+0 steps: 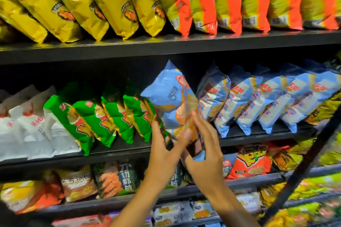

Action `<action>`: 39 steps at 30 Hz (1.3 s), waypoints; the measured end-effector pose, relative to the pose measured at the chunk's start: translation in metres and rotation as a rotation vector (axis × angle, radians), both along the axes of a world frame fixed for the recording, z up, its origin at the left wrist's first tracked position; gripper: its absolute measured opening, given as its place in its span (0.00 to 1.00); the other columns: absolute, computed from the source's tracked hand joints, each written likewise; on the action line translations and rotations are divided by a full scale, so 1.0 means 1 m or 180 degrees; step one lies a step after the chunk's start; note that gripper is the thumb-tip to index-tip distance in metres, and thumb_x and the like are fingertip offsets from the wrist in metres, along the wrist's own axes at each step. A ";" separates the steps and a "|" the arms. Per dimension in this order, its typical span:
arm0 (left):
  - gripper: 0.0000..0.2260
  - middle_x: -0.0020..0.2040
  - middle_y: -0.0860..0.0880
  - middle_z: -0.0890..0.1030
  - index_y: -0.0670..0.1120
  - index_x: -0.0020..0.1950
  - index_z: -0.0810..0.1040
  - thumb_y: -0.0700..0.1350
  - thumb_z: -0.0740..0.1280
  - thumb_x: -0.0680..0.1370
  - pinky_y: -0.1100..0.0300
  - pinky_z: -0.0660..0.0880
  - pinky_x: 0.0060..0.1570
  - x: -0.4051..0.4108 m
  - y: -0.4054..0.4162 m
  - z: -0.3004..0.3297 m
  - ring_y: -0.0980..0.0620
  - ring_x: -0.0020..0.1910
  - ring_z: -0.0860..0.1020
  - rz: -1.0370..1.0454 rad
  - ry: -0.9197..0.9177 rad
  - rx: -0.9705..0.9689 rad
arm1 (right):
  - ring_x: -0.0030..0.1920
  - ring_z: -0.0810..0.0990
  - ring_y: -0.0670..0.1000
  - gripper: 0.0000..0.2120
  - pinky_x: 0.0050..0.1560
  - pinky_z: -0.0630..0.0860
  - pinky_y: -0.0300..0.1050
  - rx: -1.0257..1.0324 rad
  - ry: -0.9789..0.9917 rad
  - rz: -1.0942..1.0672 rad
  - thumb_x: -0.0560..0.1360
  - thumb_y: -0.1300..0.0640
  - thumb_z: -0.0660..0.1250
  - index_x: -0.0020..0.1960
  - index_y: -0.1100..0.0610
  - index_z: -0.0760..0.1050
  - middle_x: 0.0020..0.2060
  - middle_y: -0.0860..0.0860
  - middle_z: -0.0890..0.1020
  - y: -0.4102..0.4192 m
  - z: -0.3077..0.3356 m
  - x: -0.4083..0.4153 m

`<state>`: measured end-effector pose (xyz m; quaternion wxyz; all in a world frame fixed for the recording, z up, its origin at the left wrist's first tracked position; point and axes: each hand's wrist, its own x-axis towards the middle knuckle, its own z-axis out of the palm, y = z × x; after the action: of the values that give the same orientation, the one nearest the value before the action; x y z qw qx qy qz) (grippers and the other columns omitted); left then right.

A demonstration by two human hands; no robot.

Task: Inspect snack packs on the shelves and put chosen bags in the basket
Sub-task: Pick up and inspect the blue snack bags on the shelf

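Blue snack bag (170,105) held out in front of the middle shelf (118,151), off the row. Long axis runs upper left to lower right, top corner up toward the shelf above; lower end sits between both hands.

Left hand (162,155) below and left of the bag: thumb across the lower front, fingers (156,125) behind its left edge, so it looks to pinch the bag. Right hand (206,155) just right of it, fingers (198,125) nearly straight, laid along the bag's right edge; touching, no curl seen. Motion blur here, so the grip is a judgement.

Both hands about equally near; the left appears to carry it.

Counts, right of the bag: five matching blue bags (245,105) showing on the shelf. Left of it: four green bags (103,116), then white bags (27,125), number unclear.

Basket not in view.
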<state>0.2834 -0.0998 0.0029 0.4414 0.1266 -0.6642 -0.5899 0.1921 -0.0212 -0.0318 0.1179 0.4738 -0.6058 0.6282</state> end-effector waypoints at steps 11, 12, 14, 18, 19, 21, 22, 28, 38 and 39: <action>0.23 0.67 0.57 0.81 0.51 0.73 0.74 0.60 0.67 0.81 0.61 0.75 0.65 0.008 -0.002 -0.020 0.58 0.68 0.78 0.0762 0.0002 0.0443 | 0.78 0.67 0.51 0.26 0.76 0.66 0.48 -0.0022 0.0000 0.0479 0.80 0.56 0.71 0.77 0.56 0.69 0.76 0.47 0.71 0.032 -0.010 0.001; 0.20 0.64 0.61 0.82 0.53 0.71 0.75 0.59 0.66 0.82 0.66 0.75 0.61 0.010 -0.004 -0.023 0.62 0.65 0.79 0.0766 -0.0098 0.0368 | 0.77 0.68 0.50 0.27 0.76 0.67 0.47 -0.0104 -0.0342 0.0455 0.81 0.56 0.71 0.77 0.53 0.68 0.75 0.46 0.71 0.034 -0.001 -0.002; 0.14 0.57 0.71 0.82 0.57 0.65 0.74 0.54 0.64 0.79 0.75 0.73 0.53 0.016 -0.003 -0.023 0.71 0.59 0.78 0.0693 -0.0265 0.0244 | 0.77 0.68 0.47 0.30 0.75 0.67 0.45 -0.0233 -0.0957 0.0562 0.80 0.55 0.71 0.78 0.48 0.64 0.76 0.43 0.70 0.034 0.016 -0.012; 0.15 0.55 0.73 0.81 0.59 0.62 0.75 0.61 0.65 0.77 0.76 0.73 0.51 0.022 -0.005 -0.029 0.71 0.57 0.79 0.0495 -0.0557 0.0152 | 0.71 0.73 0.38 0.36 0.67 0.73 0.36 -0.0067 -0.1752 0.1360 0.74 0.47 0.73 0.77 0.43 0.61 0.72 0.38 0.74 0.025 0.042 -0.030; 0.21 0.56 0.71 0.82 0.59 0.62 0.76 0.69 0.66 0.75 0.74 0.74 0.52 0.024 -0.007 -0.031 0.69 0.58 0.79 0.0477 -0.0637 0.0121 | 0.68 0.77 0.38 0.33 0.61 0.76 0.35 0.0009 -0.1932 0.1585 0.74 0.49 0.72 0.75 0.44 0.64 0.67 0.37 0.78 0.023 0.044 -0.032; 0.32 0.58 0.69 0.82 0.60 0.63 0.76 0.78 0.65 0.68 0.71 0.75 0.54 0.026 -0.012 -0.039 0.66 0.60 0.79 0.0446 -0.0828 -0.0020 | 0.61 0.83 0.44 0.24 0.54 0.80 0.37 0.0132 -0.2088 0.1768 0.73 0.53 0.71 0.68 0.48 0.73 0.59 0.42 0.85 0.022 0.043 -0.034; 0.34 0.59 0.69 0.82 0.60 0.64 0.76 0.80 0.64 0.67 0.70 0.74 0.55 0.027 -0.013 -0.042 0.66 0.61 0.79 0.0376 -0.0914 -0.0092 | 0.58 0.85 0.47 0.21 0.52 0.82 0.39 0.0154 -0.2100 0.1673 0.72 0.55 0.72 0.65 0.51 0.76 0.57 0.45 0.87 0.022 0.041 -0.034; 0.44 0.66 0.60 0.81 0.50 0.74 0.67 0.72 0.74 0.66 0.62 0.77 0.62 0.029 -0.013 -0.034 0.59 0.66 0.78 -0.0327 -0.0587 0.0102 | 0.54 0.87 0.49 0.18 0.51 0.83 0.42 0.0062 -0.2081 0.1043 0.72 0.56 0.74 0.62 0.56 0.80 0.52 0.47 0.88 0.028 0.027 -0.030; 0.14 0.39 0.57 0.86 0.49 0.49 0.81 0.54 0.77 0.68 0.65 0.78 0.39 0.018 -0.014 -0.031 0.60 0.38 0.83 0.0557 -0.0287 0.0193 | 0.58 0.85 0.46 0.21 0.51 0.81 0.37 0.0162 -0.2274 0.1575 0.71 0.56 0.71 0.64 0.52 0.76 0.57 0.44 0.86 0.038 0.028 -0.025; 0.13 0.37 0.57 0.85 0.49 0.48 0.81 0.52 0.77 0.69 0.66 0.78 0.38 0.019 -0.014 -0.032 0.61 0.37 0.82 0.0530 -0.0284 0.0220 | 0.58 0.85 0.45 0.22 0.52 0.81 0.36 0.0151 -0.2241 0.1610 0.72 0.56 0.70 0.65 0.53 0.76 0.58 0.44 0.86 0.039 0.030 -0.027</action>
<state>0.3019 -0.1140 -0.0286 0.4543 0.2226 -0.6497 -0.5674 0.1653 0.0179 -0.0014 -0.2645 0.3668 -0.4882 0.7464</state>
